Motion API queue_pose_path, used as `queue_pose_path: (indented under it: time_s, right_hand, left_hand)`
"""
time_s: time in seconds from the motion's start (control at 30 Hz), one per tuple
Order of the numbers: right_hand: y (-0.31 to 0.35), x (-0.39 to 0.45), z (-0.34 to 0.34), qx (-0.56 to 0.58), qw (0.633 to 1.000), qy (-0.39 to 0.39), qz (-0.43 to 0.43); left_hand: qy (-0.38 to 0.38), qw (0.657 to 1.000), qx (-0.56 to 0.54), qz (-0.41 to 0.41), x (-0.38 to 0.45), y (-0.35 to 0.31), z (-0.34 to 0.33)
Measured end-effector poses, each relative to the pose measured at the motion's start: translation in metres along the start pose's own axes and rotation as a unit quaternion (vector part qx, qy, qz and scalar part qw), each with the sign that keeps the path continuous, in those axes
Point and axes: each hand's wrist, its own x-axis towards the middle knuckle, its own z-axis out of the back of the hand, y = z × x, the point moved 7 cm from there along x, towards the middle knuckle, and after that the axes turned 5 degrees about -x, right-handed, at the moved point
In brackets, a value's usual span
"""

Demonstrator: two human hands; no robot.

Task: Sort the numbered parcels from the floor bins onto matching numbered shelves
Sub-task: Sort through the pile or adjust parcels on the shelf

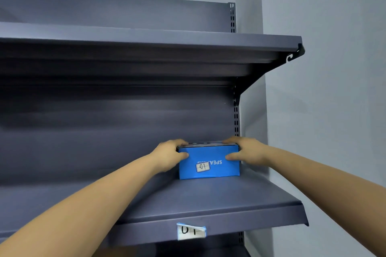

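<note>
A blue parcel (pixel 210 164) stands on the dark grey shelf (pixel 208 200), close to the back panel and the right upright. Its print and its small white sticker reading "01" are upside down. My left hand (pixel 169 155) grips its left end, thumb on the front face and fingers over the top edge. My right hand (pixel 245 150) holds the right end the same way. A white paper label (pixel 191 231) marked "01" is taped with blue tape to the shelf's front lip, below the parcel.
Another dark shelf (pixel 167 41) hangs overhead, carried by a bracket (pixel 271 69) at its right end. A slotted upright (pixel 236 115) runs down the right side. A pale wall (pixel 334 110) lies right of the unit.
</note>
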Motion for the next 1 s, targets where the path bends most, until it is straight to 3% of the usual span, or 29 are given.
queue_pose_path:
  time_s: [0.5,1.0]
  right_hand:
    - [-0.015,0.046,-0.016,-0.105,0.992,0.064,-0.029]
    - [-0.019,0.048,-0.024,-0.129,0.990,0.054,-0.033]
  left_hand:
    - [-0.008,0.999,-0.001,0.036,0.038,0.019,-0.008]
    - [-0.026,0.999,-0.006,0.041,0.044,0.029,-0.016]
